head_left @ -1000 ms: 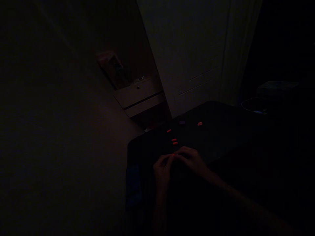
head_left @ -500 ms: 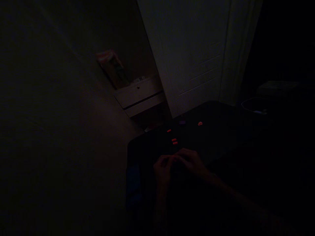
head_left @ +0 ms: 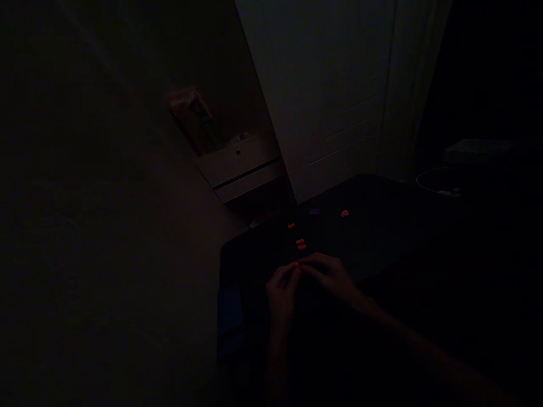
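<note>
My left hand and my right hand meet over the dark table, thumbs and fingers pinched together. Between their fingertips shows a small red piece, mostly covered, so its full shape is hidden. Just beyond the fingers, two short red stick-like pieces lie side by side, a nearer one and a farther one. A third red piece sits a little farther off. Toward the back right lie small rounded orange pieces, touching or overlapping. The light is very dim.
A small purple block lies near the table's far edge. At the left edge rests a flat blue item. A thin pale cable curls at the right. Behind the table stand a pale door and a drawer unit.
Both hands have shifted slightly forward, toward the red pieces on the table. The red piece between the fingertips now shows more clearly. The pieces on the table have stayed in place.
</note>
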{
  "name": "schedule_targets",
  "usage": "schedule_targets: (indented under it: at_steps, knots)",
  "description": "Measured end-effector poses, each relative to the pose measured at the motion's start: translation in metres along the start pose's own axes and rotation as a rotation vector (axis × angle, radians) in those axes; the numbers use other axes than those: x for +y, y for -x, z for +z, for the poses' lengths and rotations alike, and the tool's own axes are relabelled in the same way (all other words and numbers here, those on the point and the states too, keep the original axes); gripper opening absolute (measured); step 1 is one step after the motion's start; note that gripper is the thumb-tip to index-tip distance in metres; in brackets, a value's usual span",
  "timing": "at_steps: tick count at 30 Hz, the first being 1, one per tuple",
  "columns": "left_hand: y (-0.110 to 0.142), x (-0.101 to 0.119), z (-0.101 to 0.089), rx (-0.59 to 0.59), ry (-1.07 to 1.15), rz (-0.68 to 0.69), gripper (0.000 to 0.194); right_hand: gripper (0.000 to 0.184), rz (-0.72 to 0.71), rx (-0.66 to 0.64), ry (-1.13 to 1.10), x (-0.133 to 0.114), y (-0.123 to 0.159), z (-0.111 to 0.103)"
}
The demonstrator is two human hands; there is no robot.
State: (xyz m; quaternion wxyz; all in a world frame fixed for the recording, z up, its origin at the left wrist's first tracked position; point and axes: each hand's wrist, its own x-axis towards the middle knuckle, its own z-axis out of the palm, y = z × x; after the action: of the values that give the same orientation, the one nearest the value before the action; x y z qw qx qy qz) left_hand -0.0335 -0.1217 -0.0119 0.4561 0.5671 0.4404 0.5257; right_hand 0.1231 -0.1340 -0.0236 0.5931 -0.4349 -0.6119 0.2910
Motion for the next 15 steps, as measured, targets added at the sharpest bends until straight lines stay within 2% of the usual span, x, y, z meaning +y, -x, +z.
schedule_targets:
  at_steps: [15]
  knots:
    - [-0.0008, -0.0049, -0.0021, 0.017, -0.010, -0.059, 0.027, 0.011, 0.015, -0.001, 0.038, 0.0013, -0.0017, -0.0004]
